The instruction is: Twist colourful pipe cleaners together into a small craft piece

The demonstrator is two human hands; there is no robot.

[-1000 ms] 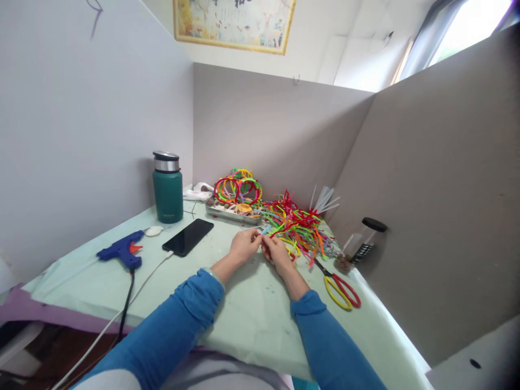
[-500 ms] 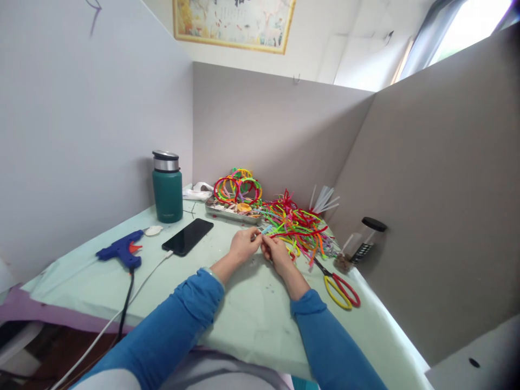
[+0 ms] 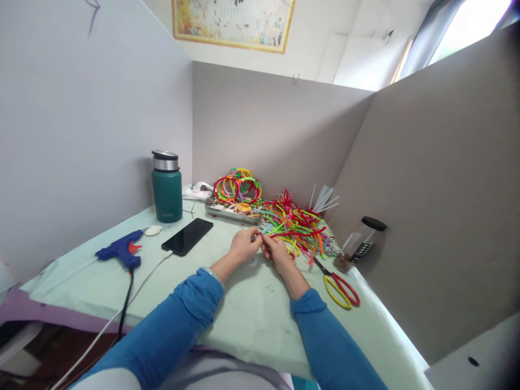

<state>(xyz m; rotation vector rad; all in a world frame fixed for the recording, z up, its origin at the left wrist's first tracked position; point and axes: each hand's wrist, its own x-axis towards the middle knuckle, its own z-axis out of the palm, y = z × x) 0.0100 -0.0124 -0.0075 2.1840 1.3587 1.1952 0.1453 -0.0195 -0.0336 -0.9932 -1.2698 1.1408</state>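
Observation:
My left hand [image 3: 245,244] and my right hand [image 3: 277,252] meet over the middle of the table, fingertips pinched together and almost touching. Between them is the end of a red pipe cleaner [image 3: 298,234], whose length runs off to the right in front of the heap. A short light-blue piece [image 3: 266,229] shows just above the fingertips; whether it is held or lies behind them I cannot tell. Just beyond the hands lies a tangled heap of coloured pipe cleaners [image 3: 290,214]. Scissors [image 3: 340,290] with one red and one yellow handle lie right of my right hand.
Behind the hands a metal tray [image 3: 233,215] bears pipe-cleaner rings [image 3: 238,189] and small pieces. At left are a green bottle [image 3: 167,195], a phone [image 3: 187,236] on a cable and a blue glue gun [image 3: 119,248]. White sticks [image 3: 324,199] and a jar [image 3: 361,244] stand right, by the partition.
Both hands stay in the same place and keep their pinch. The red pipe cleaner's far end has shifted slightly; the whole view has moved by a hair.

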